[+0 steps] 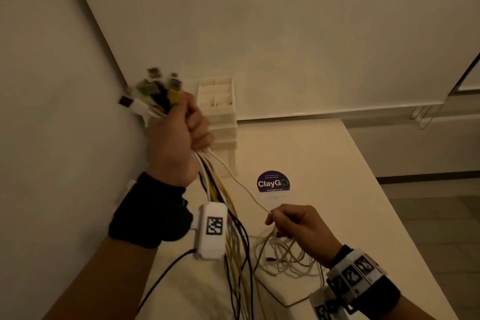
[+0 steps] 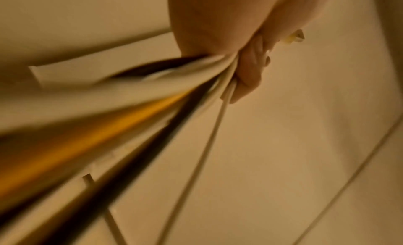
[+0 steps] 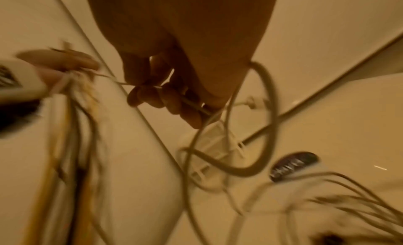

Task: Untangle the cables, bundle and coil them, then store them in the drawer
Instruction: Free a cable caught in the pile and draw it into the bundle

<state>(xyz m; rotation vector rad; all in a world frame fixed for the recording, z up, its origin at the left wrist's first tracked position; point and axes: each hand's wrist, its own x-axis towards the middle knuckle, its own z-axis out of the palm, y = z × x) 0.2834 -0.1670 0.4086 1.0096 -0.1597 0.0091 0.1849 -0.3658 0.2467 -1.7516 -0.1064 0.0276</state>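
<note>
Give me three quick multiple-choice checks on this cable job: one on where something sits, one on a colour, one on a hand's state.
1. Where is the drawer organiser?
A. at the table's far end by the wall
B. under the right hand
C. on the floor

2. What colour is the single cable stretched between the two hands?
A. red
B. white
C. blue

3. What is the left hand doing?
A. resting flat on the table
B. hanging free, holding nothing
C. gripping the cable bundle just below the plugs

Answers:
1 A, it stands at the far end of the table, against the wall.
2 B, a thin white strand runs to the right hand, which pinches it.
3 C, the fingers are curled round the cables, with the plugs sticking out above.
</note>
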